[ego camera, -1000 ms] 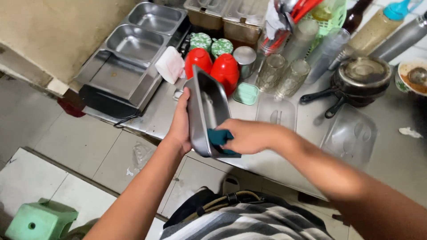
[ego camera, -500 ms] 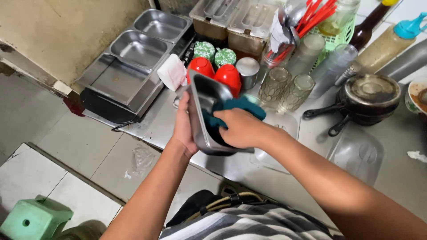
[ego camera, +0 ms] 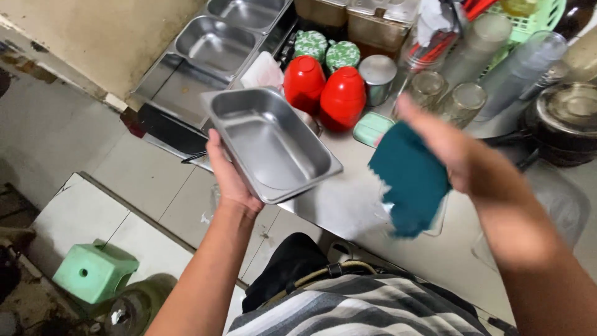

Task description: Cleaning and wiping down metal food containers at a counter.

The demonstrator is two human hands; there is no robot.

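The left hand (ego camera: 231, 180) grips a steel pan (ego camera: 268, 143) from beneath, fingers hidden under it, thumb along its near rim; the pan tilts open-side up above the worktop (ego camera: 348, 205) edge. The right hand (ego camera: 460, 149), blurred, pinches a teal cloth (ego camera: 410, 180) that hangs below the fingers, well apart from the pan. Behind stand two red jars (ego camera: 323, 93), glasses (ego camera: 463, 102) and more steel trays (ego camera: 214, 46). A green stool (ego camera: 93, 270) sits on the tiled floor (ego camera: 143, 180). The person's torso is cut off.
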